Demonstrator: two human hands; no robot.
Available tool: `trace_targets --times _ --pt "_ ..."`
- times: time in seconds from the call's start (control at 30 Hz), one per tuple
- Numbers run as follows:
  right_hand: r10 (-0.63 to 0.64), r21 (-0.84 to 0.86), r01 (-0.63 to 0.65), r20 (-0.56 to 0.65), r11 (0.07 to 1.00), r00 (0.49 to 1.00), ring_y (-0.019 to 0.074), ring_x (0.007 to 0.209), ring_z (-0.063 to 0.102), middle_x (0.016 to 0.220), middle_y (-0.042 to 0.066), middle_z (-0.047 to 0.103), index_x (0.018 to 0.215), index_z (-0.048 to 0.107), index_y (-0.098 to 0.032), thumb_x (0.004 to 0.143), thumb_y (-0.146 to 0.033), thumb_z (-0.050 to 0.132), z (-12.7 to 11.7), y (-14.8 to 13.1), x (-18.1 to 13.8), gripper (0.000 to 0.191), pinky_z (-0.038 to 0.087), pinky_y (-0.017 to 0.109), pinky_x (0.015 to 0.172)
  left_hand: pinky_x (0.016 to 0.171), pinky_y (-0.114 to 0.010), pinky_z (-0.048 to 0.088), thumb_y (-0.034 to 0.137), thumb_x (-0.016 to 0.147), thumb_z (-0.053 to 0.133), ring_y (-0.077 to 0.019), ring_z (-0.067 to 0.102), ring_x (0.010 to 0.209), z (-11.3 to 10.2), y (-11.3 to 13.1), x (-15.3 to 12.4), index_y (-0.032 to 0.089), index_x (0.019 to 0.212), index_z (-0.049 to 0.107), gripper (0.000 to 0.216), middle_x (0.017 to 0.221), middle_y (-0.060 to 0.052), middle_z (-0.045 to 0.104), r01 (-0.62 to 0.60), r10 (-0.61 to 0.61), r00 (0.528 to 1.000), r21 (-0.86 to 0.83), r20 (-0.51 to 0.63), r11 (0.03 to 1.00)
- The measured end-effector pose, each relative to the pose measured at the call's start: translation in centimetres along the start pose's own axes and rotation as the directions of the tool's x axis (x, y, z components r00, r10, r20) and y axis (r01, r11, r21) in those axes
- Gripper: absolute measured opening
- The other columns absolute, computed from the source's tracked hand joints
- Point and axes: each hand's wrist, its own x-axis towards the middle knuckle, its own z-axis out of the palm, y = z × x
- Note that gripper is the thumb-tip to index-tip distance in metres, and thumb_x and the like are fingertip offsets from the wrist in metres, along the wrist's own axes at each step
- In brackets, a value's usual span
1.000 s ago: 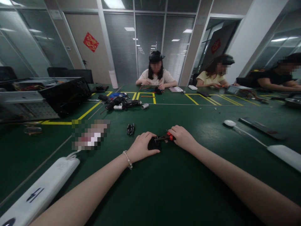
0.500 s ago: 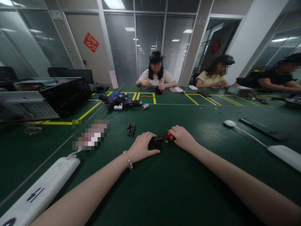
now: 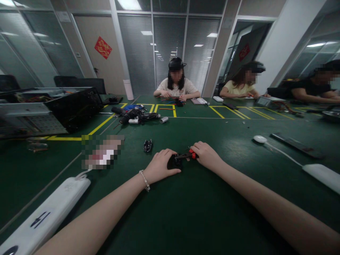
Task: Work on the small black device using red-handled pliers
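My left hand [image 3: 162, 164] is closed round a small black part [image 3: 174, 163] low over the green table, thumb on the near side and fingers on the far side. Red-handled pliers [image 3: 192, 153] are gripped in my right hand [image 3: 207, 154]. Their dark jaws point left and reach the top of the black part; whether they pinch anything there is too small to tell. To the left of my left hand lies another small black piece [image 3: 148, 145] with an open, ribbed inside.
A white power strip [image 3: 47, 212] lies at the left, below a blurred-out object. An open computer case [image 3: 74, 109] stands at the far left. Black tools [image 3: 135, 115] lie beyond my hands. At the right are a white mouse [image 3: 259, 139] and a dark flat device [image 3: 296, 145]. Several people sit opposite.
Both my hands, the pliers and the black part look almost unmoved.
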Motion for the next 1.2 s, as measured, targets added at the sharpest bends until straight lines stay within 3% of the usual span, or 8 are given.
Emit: trace_targets --times 1.2 --pt "-0.008 0.008 0.008 -0.029 1.0 1.0 0.02 0.081 0.047 0.089 0.009 0.056 0.096 0.055 -0.013 0.065 -0.006 0.052 -0.1 0.02 -0.12 0.032 0.038 0.031 0.071 0.083 -0.038 0.038 0.051 0.07 0.06 -0.0242 0.048 0.099 0.01 -0.1 -0.05 0.023 0.11 0.044 0.051 0.11 -0.004 0.05 -0.022 0.022 1.0 -0.003 -0.007 1.0"
